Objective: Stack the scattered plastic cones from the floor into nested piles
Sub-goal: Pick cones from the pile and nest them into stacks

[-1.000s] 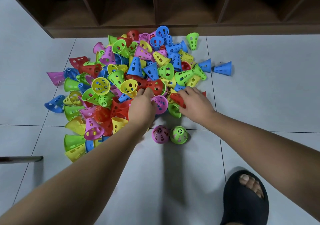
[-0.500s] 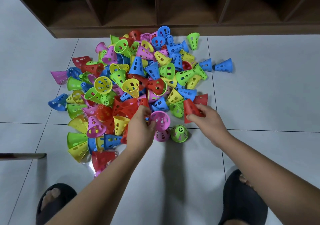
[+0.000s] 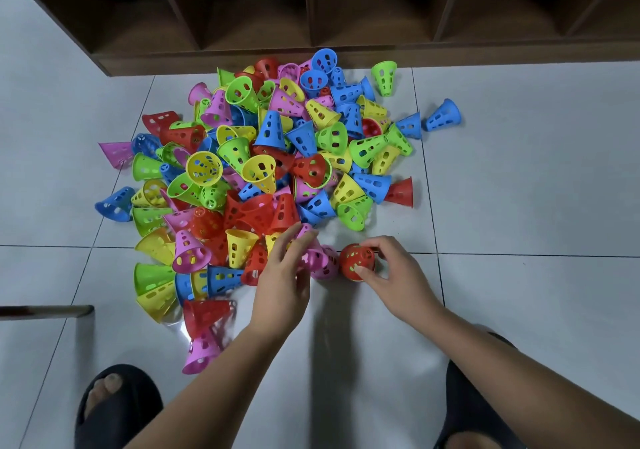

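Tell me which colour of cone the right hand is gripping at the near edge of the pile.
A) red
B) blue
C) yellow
A: the right hand has its fingers and thumb curled round a red cone that stands on the floor, next to the pink cone that the left hand holds.

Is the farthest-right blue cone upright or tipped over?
Tipped over: the blue cone lies on its side, narrow end pointing left toward the pile.
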